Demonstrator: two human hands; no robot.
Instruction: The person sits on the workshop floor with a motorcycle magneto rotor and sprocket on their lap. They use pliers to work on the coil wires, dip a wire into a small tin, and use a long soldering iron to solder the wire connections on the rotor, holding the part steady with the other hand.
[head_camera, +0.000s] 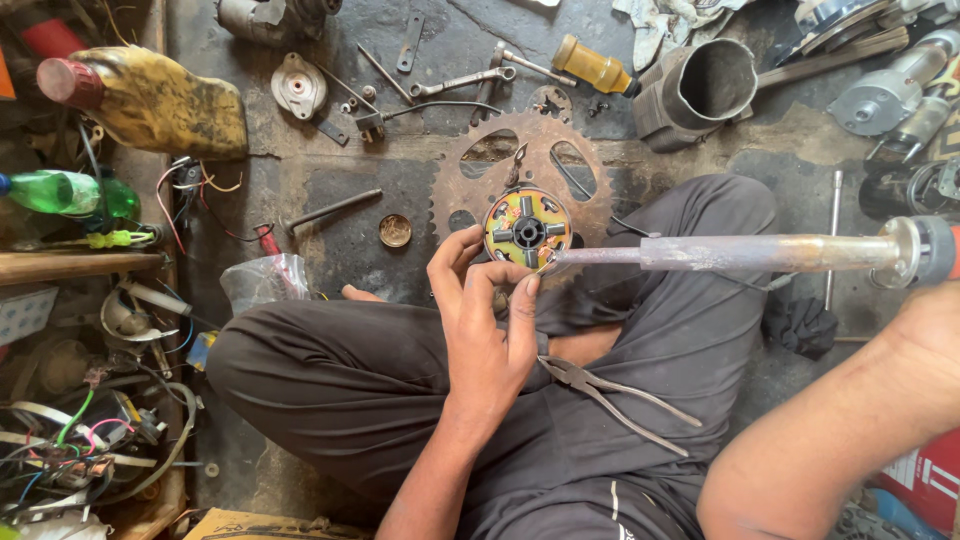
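A round brush plate (527, 230) is pinched by the fingertips of the left hand (485, 320) above the lap. A soldering iron (760, 253) is gripped by the right hand (935, 320), its tip touching the plate's edge. Pliers (610, 392) lie on the thigh, a rusty sprocket (520, 175) on the floor (350, 215) behind.

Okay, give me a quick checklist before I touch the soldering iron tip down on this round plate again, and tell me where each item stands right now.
1. Round plate held firmly: ok, the left hand pinches its edge with fingers and thumb.
2. Soldering iron gripped: cannot tell, the right hand is mostly out of frame at the handle end.
3. Tip on the plate: ok, it meets the plate's lower right edge.
4. Fingers clear of the tip: not ok, the index fingertip sits close beside it.
5. Pliers within reach: ok, lying on the lap.
6. Tip hot enough: cannot tell.
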